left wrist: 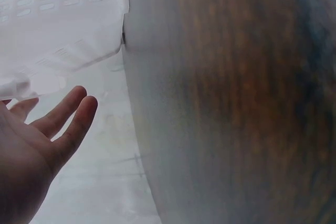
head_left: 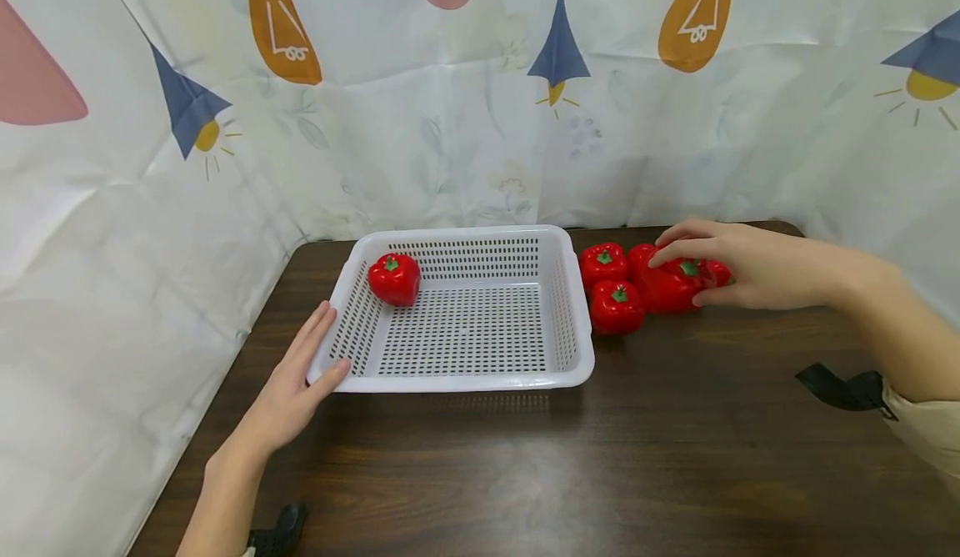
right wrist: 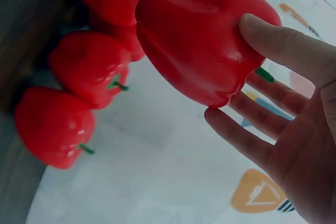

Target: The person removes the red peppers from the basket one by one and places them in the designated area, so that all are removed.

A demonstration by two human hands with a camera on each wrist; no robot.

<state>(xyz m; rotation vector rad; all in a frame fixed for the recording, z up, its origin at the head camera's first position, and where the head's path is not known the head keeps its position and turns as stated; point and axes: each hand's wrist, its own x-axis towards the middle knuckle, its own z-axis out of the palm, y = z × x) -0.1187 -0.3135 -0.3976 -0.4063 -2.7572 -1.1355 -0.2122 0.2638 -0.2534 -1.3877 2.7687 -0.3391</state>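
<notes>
A white printed cloth [head_left: 457, 107] with lamp and bulb shapes hangs behind and to the left of a dark wood-grain desk [head_left: 480, 474]. The right hand [head_left: 765, 267] holds a red pepper [head_left: 670, 290], thumb on one side and fingers on the other, over the right part of the desk. The left hand [head_left: 291, 386] has its fingers extended and parted, touching the near-left rim of a white slotted basket [head_left: 463, 383]; whether it bears any weight, I cannot tell.

For a sound grip, the thumb should press opposite the fingers across the pepper's broad body, leaving the green stem free of strain; the skin looks glossy and may slip, so a firm, even hold seems wise. Raising it straight up would spare its neighbours a nudge. Light, steady contact from the left hand should keep the basket from sliding.

Around the held pepper, other red peppers [head_left: 617, 307] crowd close: two just beside the basket's right wall, one behind the held one, another partly hidden by the right hand. A single pepper [head_left: 394, 280] sits inside the basket, toward its far-left corner.
</notes>
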